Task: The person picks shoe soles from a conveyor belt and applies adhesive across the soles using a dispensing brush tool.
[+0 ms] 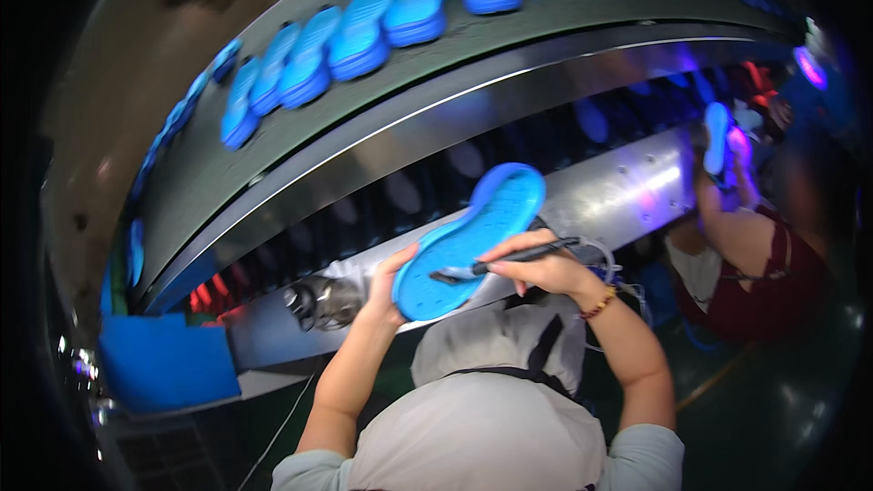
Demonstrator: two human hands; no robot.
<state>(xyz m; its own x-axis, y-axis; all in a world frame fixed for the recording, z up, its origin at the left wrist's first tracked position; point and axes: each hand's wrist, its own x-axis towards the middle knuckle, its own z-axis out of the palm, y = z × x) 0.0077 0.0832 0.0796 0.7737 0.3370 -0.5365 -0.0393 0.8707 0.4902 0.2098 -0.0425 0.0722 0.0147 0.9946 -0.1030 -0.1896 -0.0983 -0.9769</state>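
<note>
A blue shoe sole [502, 211] is tilted up in front of me, its hollow inner side facing me. My left hand [389, 289] grips its lower left edge, thumb and fingers around the rim. In my right hand [538, 264] is a dark-handled brush [482, 267], held like a pen. The brush's dark tip lies against the sole's inner surface near the lower end. A beaded bracelet circles my right wrist.
Several blue soles [362, 33] lie in a row on the dark conveyor belt [300, 141] beyond a metal rail. A clear container [335, 302] stands on the metal ledge [264, 327] at left. At right, a co-worker's hands [738, 150] hold another sole [716, 138]. A blue panel [168, 359] stands lower left.
</note>
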